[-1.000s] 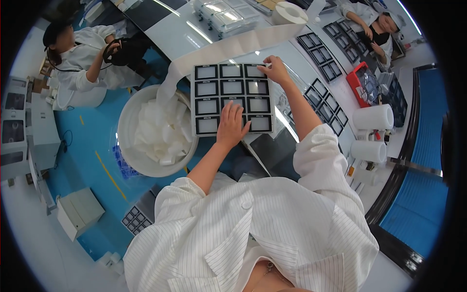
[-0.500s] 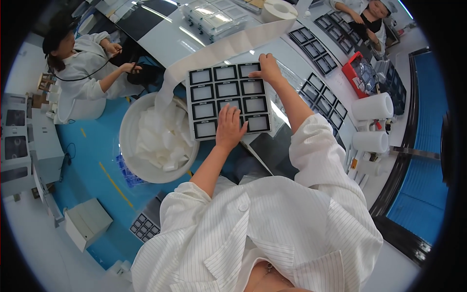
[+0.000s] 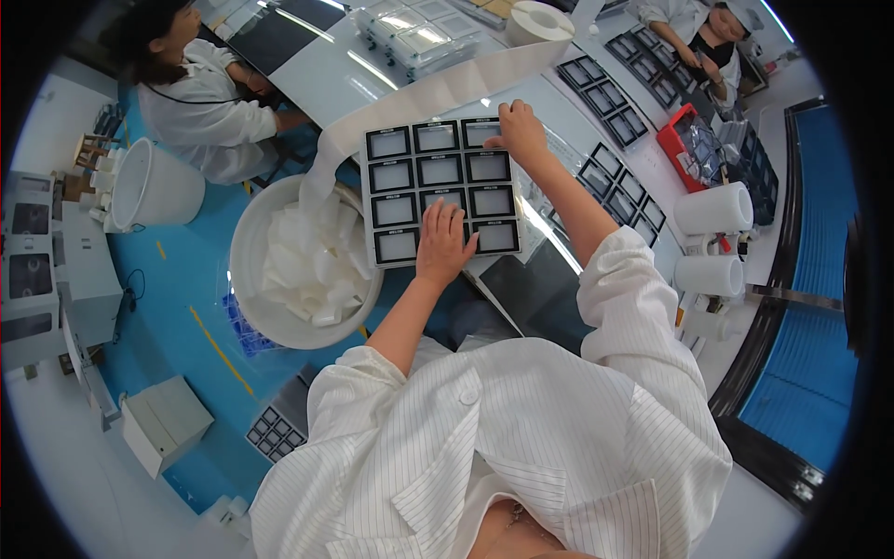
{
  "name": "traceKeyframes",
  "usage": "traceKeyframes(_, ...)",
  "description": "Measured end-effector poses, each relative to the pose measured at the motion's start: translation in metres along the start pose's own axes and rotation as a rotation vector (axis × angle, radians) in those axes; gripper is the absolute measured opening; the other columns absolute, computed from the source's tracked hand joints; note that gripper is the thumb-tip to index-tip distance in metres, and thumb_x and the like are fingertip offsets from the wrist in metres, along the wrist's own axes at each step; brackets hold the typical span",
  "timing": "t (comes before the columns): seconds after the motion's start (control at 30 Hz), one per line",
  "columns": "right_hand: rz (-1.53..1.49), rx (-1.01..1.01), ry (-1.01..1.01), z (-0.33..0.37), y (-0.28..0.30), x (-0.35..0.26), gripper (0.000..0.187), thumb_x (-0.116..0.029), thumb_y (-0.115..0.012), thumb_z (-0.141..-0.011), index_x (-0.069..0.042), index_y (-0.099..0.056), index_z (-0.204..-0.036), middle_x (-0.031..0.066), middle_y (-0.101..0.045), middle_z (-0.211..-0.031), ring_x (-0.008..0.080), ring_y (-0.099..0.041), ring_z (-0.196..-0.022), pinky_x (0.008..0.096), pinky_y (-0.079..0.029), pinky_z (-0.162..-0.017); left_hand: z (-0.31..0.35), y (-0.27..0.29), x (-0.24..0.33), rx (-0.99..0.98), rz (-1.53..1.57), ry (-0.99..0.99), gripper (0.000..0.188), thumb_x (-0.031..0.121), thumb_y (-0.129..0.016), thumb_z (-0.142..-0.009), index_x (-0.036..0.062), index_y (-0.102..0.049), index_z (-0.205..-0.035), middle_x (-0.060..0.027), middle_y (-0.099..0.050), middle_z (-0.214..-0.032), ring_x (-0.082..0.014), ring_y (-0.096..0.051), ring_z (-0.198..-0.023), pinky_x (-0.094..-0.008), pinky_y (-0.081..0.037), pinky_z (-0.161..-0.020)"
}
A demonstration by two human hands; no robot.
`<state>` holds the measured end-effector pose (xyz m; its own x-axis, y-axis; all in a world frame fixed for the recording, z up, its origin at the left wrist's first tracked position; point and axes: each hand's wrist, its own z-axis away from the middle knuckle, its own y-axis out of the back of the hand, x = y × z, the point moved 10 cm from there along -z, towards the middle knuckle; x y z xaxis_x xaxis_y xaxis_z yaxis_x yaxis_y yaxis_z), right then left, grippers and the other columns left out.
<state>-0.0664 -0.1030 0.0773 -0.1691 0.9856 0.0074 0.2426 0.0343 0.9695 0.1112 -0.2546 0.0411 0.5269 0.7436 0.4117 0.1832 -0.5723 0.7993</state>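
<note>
A light grey tray (image 3: 376, 256) holds rows of black-framed panels (image 3: 439, 170) with pale, translucent windows. My left hand (image 3: 445, 244) lies on the tray's lower part, fingers spread over the panels and partly covering those beneath. At the tray's far right corner is my right hand (image 3: 523, 132). Its thumb reaches over the corner panel while the other fingers bend at the edge; their tips are hard to make out. Behind the tray, a wide white strip (image 3: 410, 101) runs from a roll (image 3: 538, 22) down into a white bin (image 3: 244, 289).
Crumpled white film pieces (image 3: 317, 265) fill the bin. More black frames (image 3: 622, 191) lie along the table's right side, near a red crate (image 3: 684, 149) and white rolls (image 3: 713, 207). Clear plastic trays (image 3: 414, 35) sit at the back. One co-worker (image 3: 209, 112) sits left, another (image 3: 694, 37) far right.
Both my hands stay at nearly the same places on the tray; my right elbow has swung slightly outward. The co-worker at left has leaned in closer to the table.
</note>
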Motion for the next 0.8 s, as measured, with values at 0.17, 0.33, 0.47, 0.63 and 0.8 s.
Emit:
traceKeyframes(0.17, -0.070, -0.008, 0.032, 0.003, 0.008, -0.002, 0.060, -0.039, -0.083, -0.056, -0.003, -0.053, -0.094, 0.0128, -0.053, -0.096, 0.0323, -0.055, -0.094, 0.0388, -0.052, -0.075, 0.002, -0.002, -0.001, -0.021, -0.017, 0.005, 0.046, 0.026, -0.065, -0.081, 0.0008, -0.052, -0.117, -0.0146, -0.047, -0.124, -0.0353, -0.037, -0.127, -0.0470, -0.032, -0.108)
traceKeyframes(0.33, -0.277, 0.030, -0.043, -0.005, 0.020, 0.023, 0.051, -0.031, -0.084, -0.062, -0.001, -0.054, -0.092, 0.0126, -0.058, -0.088, 0.0285, -0.060, -0.084, 0.0334, -0.054, -0.073, 0.005, 0.002, 0.000, -0.003, -0.001, -0.010, 0.046, 0.026, -0.065, -0.082, 0.0007, -0.051, -0.117, -0.0150, -0.047, -0.123, -0.0359, -0.037, -0.127, -0.0473, -0.032, -0.108)
traceKeyframes(0.47, -1.160, -0.308, -0.506, 0.001, -0.049, 0.058, 0.036, -0.022, -0.077, -0.076, 0.000, -0.059, -0.098, 0.0090, -0.064, -0.089, 0.0213, -0.064, -0.084, 0.0320, -0.054, -0.078, 0.009, 0.008, 0.001, 0.044, 0.115, -0.062, 0.045, 0.026, -0.065, -0.082, 0.0011, -0.051, -0.117, -0.0153, -0.047, -0.123, -0.0363, -0.037, -0.127, -0.0474, -0.032, -0.107)
traceKeyframes(0.63, -1.800, -0.501, -0.669, 0.037, -0.099, 0.075, 0.028, -0.018, -0.064, -0.089, -0.003, -0.061, -0.113, 0.0070, -0.065, -0.101, 0.0179, -0.065, -0.092, 0.0289, -0.054, -0.081, -0.006, 0.029, 0.006, 0.168, 0.225, 0.012, 0.033, 0.019, -0.066, -0.081, 0.0034, -0.055, -0.107, -0.0136, -0.052, -0.113, -0.0334, -0.045, -0.114, -0.0450, -0.036, -0.098)
traceKeyframes(0.8, -2.162, -0.429, -0.709, 0.067, -0.104, 0.068, 0.029, -0.014, -0.059, -0.092, -0.006, -0.059, -0.120, 0.0040, -0.066, -0.108, 0.0141, -0.064, -0.096, 0.0271, -0.054, -0.085, -0.088, 0.015, 0.033, 0.135, 0.260, 0.009, 0.024, 0.014, -0.065, -0.080, 0.0062, -0.058, -0.102, -0.0097, -0.058, -0.100, -0.0311, -0.049, -0.100, -0.0405, -0.038, -0.090)
